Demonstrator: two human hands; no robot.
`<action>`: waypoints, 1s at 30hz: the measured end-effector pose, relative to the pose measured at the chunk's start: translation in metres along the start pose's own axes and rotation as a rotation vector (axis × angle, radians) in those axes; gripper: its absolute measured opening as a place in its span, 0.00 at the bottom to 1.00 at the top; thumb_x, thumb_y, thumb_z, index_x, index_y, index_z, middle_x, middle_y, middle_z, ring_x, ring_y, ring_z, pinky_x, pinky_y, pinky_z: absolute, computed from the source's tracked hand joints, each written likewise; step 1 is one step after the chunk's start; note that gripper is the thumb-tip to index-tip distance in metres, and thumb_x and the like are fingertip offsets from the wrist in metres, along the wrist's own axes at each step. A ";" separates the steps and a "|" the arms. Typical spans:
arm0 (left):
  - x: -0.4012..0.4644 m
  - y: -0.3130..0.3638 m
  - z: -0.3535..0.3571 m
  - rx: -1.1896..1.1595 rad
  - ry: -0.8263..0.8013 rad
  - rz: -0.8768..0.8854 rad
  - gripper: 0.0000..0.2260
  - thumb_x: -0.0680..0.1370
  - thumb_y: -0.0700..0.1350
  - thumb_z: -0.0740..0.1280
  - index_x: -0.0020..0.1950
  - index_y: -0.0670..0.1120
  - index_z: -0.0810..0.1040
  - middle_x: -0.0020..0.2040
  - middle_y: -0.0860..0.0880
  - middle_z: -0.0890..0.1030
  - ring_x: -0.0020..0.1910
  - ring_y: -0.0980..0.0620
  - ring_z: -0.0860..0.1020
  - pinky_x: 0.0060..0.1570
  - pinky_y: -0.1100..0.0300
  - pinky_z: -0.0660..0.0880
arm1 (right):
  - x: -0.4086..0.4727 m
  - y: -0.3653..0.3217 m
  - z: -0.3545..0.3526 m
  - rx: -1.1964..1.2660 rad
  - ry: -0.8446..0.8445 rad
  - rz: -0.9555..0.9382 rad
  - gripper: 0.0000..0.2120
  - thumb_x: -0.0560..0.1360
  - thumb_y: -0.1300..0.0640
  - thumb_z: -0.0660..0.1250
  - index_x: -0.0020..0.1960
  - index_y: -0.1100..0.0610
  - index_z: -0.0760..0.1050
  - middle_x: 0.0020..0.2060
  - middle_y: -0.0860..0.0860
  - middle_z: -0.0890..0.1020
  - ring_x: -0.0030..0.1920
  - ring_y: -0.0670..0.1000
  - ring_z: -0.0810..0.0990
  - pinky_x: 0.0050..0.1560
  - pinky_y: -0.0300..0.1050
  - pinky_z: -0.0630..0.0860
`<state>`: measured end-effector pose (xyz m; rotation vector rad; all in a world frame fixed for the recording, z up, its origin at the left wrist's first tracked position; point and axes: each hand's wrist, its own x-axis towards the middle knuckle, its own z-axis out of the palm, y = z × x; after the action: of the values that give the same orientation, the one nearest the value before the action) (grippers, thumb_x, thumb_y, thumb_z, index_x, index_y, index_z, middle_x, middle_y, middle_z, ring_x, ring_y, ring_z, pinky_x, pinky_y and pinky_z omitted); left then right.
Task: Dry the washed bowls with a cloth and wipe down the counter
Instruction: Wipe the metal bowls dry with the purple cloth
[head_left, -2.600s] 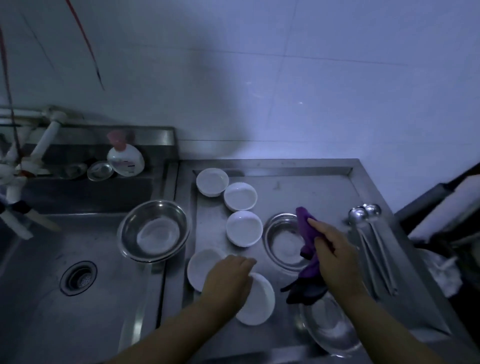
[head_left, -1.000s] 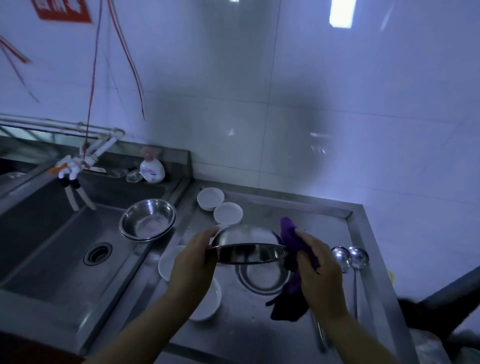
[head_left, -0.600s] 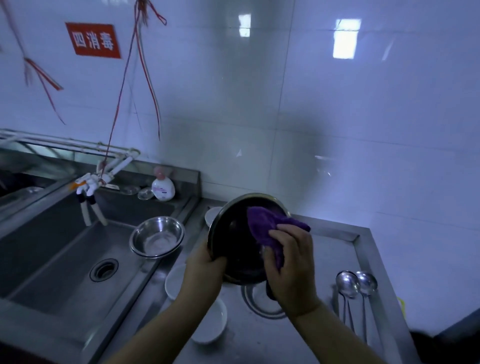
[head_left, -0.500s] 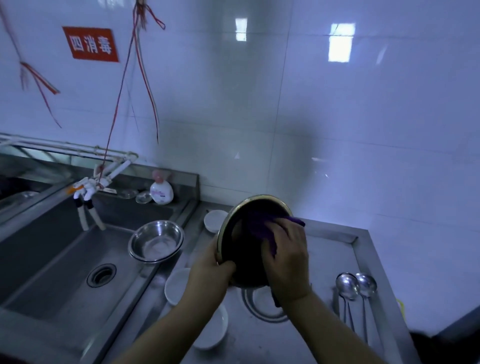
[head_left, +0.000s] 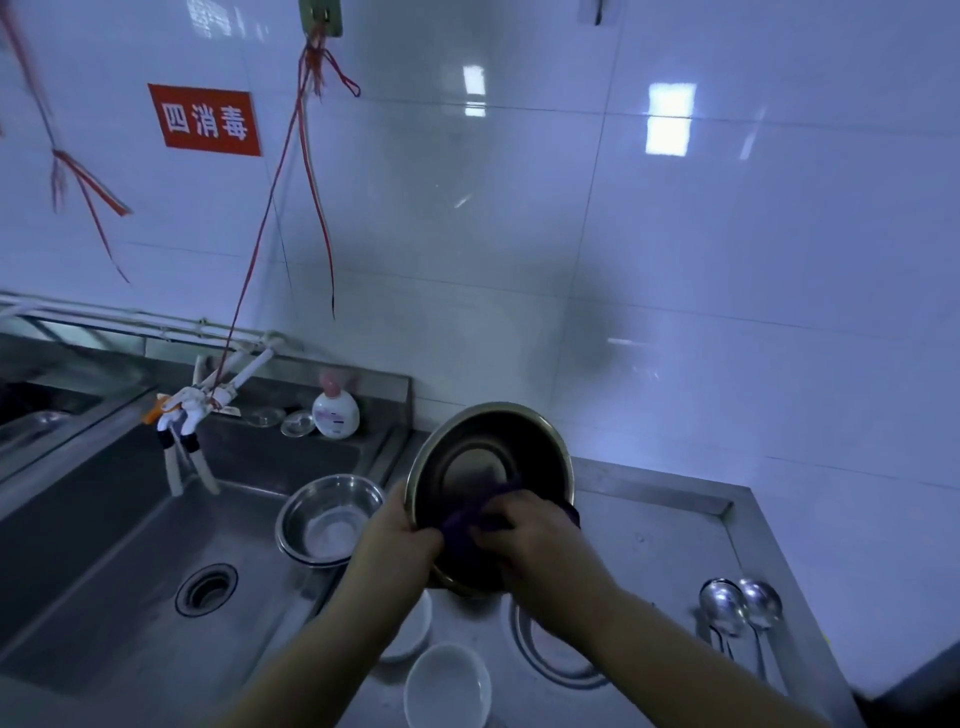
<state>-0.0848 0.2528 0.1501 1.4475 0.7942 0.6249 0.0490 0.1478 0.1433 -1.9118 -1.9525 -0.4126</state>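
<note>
Both hands gripped at centre frame: the left hand (head_left: 402, 543) held the lower left rim of a steel bowl (head_left: 491, 467), fingers curled over the edge, and the right hand (head_left: 540, 540) pressed a bunched purple cloth (head_left: 467, 519) into the lower inside of that bowl, fingers closed on the fabric. The bowl was raised above the counter (head_left: 670, 551) and tilted, its opening facing the camera.

At upper left, a red sign (head_left: 205, 120) with white characters was fixed to the white tiled wall, and red strings (head_left: 306, 156) hung down beside it. Below, at middle left, a white tap assembly (head_left: 195, 405) projected over the sink (head_left: 104, 561), whose round drain (head_left: 206, 591) lay in the basin floor. On the ledge behind the sink stood a white soap bottle (head_left: 335, 413) with a pink cap. A second steel bowl (head_left: 330, 519) sat upright on the sink's right edge, just left of the left hand.

At lower centre, a small white bowl (head_left: 448, 686) stood on the counter between the two forearms, with another white dish (head_left: 410, 634) partly hidden under the left forearm. The rim of a further steel bowl (head_left: 550, 660) showed beneath the right forearm. At lower right, two steel ladles (head_left: 740, 608) lay side by side on the counter, bowls touching, handles toward the bottom edge.
</note>
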 end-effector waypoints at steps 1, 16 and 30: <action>0.001 0.001 -0.004 0.022 -0.008 -0.003 0.23 0.67 0.27 0.60 0.48 0.54 0.76 0.40 0.45 0.83 0.38 0.45 0.83 0.36 0.47 0.81 | 0.001 0.005 -0.001 -0.081 -0.001 -0.017 0.09 0.67 0.59 0.71 0.47 0.55 0.84 0.44 0.53 0.83 0.45 0.55 0.81 0.42 0.49 0.80; 0.010 0.017 -0.032 0.035 -0.194 -0.082 0.24 0.67 0.26 0.58 0.52 0.52 0.78 0.40 0.42 0.83 0.41 0.40 0.82 0.36 0.46 0.81 | 0.051 0.024 -0.006 -0.412 0.294 -0.363 0.09 0.78 0.62 0.61 0.50 0.60 0.81 0.52 0.57 0.81 0.54 0.56 0.78 0.58 0.48 0.70; 0.013 0.021 -0.014 -0.292 -0.031 -0.206 0.08 0.80 0.41 0.59 0.54 0.51 0.74 0.47 0.42 0.82 0.44 0.44 0.81 0.31 0.56 0.77 | 0.010 -0.066 0.042 0.030 0.237 0.247 0.31 0.66 0.55 0.65 0.70 0.52 0.68 0.62 0.53 0.77 0.60 0.52 0.75 0.54 0.50 0.73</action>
<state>-0.0861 0.2728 0.1704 1.0918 0.7812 0.5345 -0.0194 0.1737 0.1137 -1.9544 -1.5440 -0.5085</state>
